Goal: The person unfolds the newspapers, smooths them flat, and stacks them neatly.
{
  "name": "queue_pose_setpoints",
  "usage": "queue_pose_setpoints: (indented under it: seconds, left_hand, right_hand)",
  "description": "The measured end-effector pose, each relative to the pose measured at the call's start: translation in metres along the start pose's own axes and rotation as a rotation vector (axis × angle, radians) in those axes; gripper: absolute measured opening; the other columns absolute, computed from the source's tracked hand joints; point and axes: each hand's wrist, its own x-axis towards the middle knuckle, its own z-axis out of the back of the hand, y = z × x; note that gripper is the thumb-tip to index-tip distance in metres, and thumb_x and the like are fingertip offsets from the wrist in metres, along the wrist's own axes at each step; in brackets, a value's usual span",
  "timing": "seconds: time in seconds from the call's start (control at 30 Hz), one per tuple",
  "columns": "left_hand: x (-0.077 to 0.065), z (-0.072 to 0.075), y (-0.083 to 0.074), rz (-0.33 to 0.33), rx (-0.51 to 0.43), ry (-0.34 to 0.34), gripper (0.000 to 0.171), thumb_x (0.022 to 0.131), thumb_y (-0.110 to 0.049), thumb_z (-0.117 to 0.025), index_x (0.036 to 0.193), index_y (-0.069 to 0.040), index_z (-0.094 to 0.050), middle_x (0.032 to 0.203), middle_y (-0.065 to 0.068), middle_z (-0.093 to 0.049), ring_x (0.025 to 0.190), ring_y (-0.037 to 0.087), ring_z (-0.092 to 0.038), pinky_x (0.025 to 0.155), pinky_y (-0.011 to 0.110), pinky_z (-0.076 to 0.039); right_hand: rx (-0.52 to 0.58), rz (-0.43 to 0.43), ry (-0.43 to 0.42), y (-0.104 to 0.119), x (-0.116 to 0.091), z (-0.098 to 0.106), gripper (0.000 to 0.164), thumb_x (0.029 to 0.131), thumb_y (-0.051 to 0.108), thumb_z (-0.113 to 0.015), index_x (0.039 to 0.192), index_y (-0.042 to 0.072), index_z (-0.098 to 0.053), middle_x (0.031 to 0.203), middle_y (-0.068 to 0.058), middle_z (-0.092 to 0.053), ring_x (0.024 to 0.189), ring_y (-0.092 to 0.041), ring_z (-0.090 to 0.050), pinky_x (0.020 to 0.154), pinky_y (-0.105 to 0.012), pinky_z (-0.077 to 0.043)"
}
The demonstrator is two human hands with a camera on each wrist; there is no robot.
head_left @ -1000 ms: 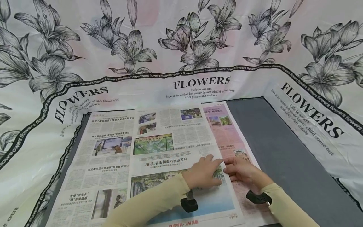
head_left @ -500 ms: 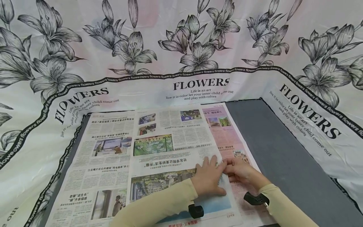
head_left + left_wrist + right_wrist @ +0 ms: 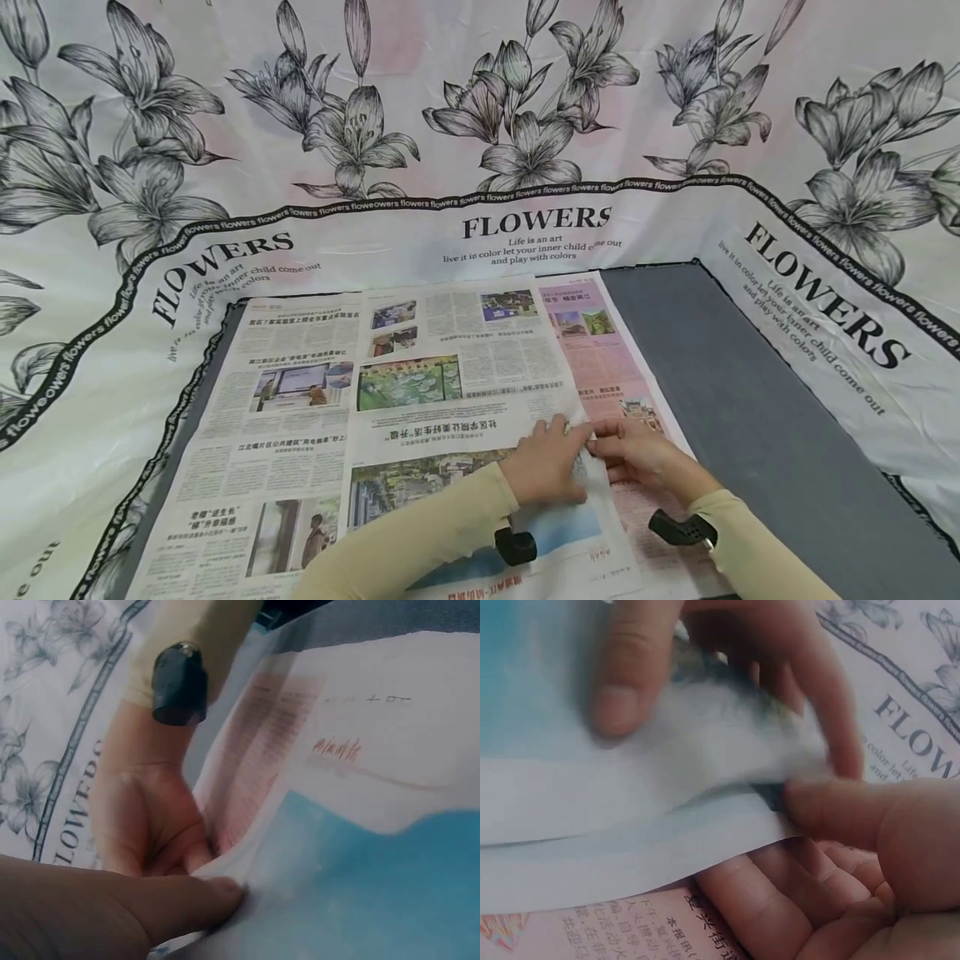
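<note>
A folded newspaper with a large blue-bottomed photo lies on top, partly over a pink newspaper page. My left hand rests on its right part, fingers spread, and the thumb presses the upper sheet in the right wrist view. Beside it, my right hand pinches the newspaper's right edge, with the thumb above and curled fingers below. A narrow gap shows between the paper layers there. In the left wrist view, the right hand lies past that edge; its fingertips are hidden.
Another newspaper page lies to the left. Beneath everything is a grey tabletop, seen widest at the right. White cloth printed with flowers surrounds the table at the back and both sides. Each wrist wears a black camera.
My left hand has shifted slightly right and down, then a little back up, over the sheet. The right hand has stayed at the paper's edge. The newspaper lies nearly where it was.
</note>
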Motion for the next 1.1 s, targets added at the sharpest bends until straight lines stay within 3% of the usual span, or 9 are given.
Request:
queue_pose_setpoints:
  seconds: [0.17, 0.3, 0.4, 0.5, 0.6, 0.73, 0.87, 1.1]
  left_hand:
    - [-0.003, 0.017, 0.016, -0.055, -0.14, -0.056, 0.086, 0.08, -0.015, -0.074, 0.153, -0.022, -0.029, 0.13, 0.009, -0.056, 0.092, 0.015, -0.056, 0.07, 0.025, -0.045]
    - [-0.015, 0.039, 0.032, -0.095, -0.218, -0.141, 0.085, 0.079, -0.002, -0.069, 0.154, -0.017, -0.029, 0.139, 0.009, -0.054, 0.106, 0.016, -0.057, 0.078, 0.025, -0.047]
    - [-0.028, 0.06, 0.044, -0.087, -0.289, -0.213, 0.086, 0.078, 0.003, -0.066, 0.154, -0.016, -0.029, 0.147, 0.007, -0.048, 0.103, 0.016, -0.057, 0.082, 0.026, -0.049]
    - [-0.046, 0.083, 0.059, -0.04, -0.388, -0.293, 0.087, 0.077, 0.005, -0.066, 0.153, -0.019, -0.031, 0.15, 0.006, -0.045, 0.091, 0.017, -0.057, 0.076, 0.027, -0.052]
    - [-0.071, 0.104, 0.075, 0.042, -0.468, -0.379, 0.088, 0.075, 0.002, -0.07, 0.152, -0.024, -0.034, 0.146, 0.01, -0.048, 0.089, 0.019, -0.059, 0.067, 0.028, -0.055]
    - [-0.114, 0.128, 0.103, 0.127, -0.503, -0.508, 0.087, 0.074, -0.003, -0.076, 0.149, -0.027, -0.038, 0.129, 0.019, -0.058, 0.081, 0.024, -0.062, 0.058, 0.027, -0.053]
    - [-0.161, 0.145, 0.134, 0.172, -0.515, -0.624, 0.086, 0.076, -0.006, -0.078, 0.149, -0.022, -0.038, 0.123, 0.023, -0.058, 0.085, 0.027, -0.063, 0.06, 0.028, -0.053]
    - [-0.226, 0.155, 0.168, 0.25, -0.539, -0.724, 0.087, 0.08, -0.002, -0.077, 0.152, -0.019, -0.033, 0.132, 0.018, -0.049, 0.091, -0.003, -0.056, 0.063, 0.02, -0.053]
  right_hand:
    - [0.018, 0.014, 0.034, 0.001, -0.001, 0.002, 0.037, 0.097, 0.01, -0.056, 0.128, -0.009, -0.05, 0.095, -0.004, -0.072, 0.085, -0.019, -0.072, 0.072, -0.034, -0.059]
    - [0.026, 0.013, 0.039, 0.002, 0.001, 0.002, 0.035, 0.097, 0.01, -0.057, 0.126, -0.009, -0.051, 0.095, -0.004, -0.073, 0.085, -0.019, -0.073, 0.072, -0.034, -0.06]
    - [0.04, 0.006, 0.038, 0.002, 0.001, 0.002, 0.037, 0.096, 0.01, -0.058, 0.127, -0.009, -0.05, 0.098, -0.004, -0.074, 0.085, -0.02, -0.073, 0.072, -0.035, -0.06]
    - [0.038, 0.001, 0.033, 0.002, 0.002, 0.002, 0.041, 0.097, 0.011, -0.058, 0.13, -0.009, -0.048, 0.101, -0.005, -0.074, 0.086, -0.021, -0.073, 0.072, -0.036, -0.06]
    - [0.033, -0.003, 0.018, 0.002, 0.002, 0.001, 0.044, 0.096, 0.012, -0.059, 0.132, -0.01, -0.046, 0.103, -0.006, -0.074, 0.087, -0.022, -0.073, 0.073, -0.037, -0.06]
    - [0.027, 0.011, -0.004, 0.0, 0.002, 0.0, 0.046, 0.096, 0.013, -0.06, 0.133, -0.011, -0.047, 0.105, -0.008, -0.074, 0.089, -0.023, -0.073, 0.074, -0.037, -0.06]
    - [0.025, 0.027, -0.013, 0.0, 0.001, -0.001, 0.045, 0.096, 0.012, -0.059, 0.133, -0.011, -0.046, 0.105, -0.007, -0.074, 0.09, -0.023, -0.073, 0.074, -0.038, -0.06]
    - [0.025, 0.047, -0.017, -0.002, 0.0, 0.0, 0.044, 0.098, 0.009, -0.055, 0.133, -0.013, -0.042, 0.102, -0.004, -0.073, 0.088, -0.021, -0.073, 0.075, -0.038, -0.06]
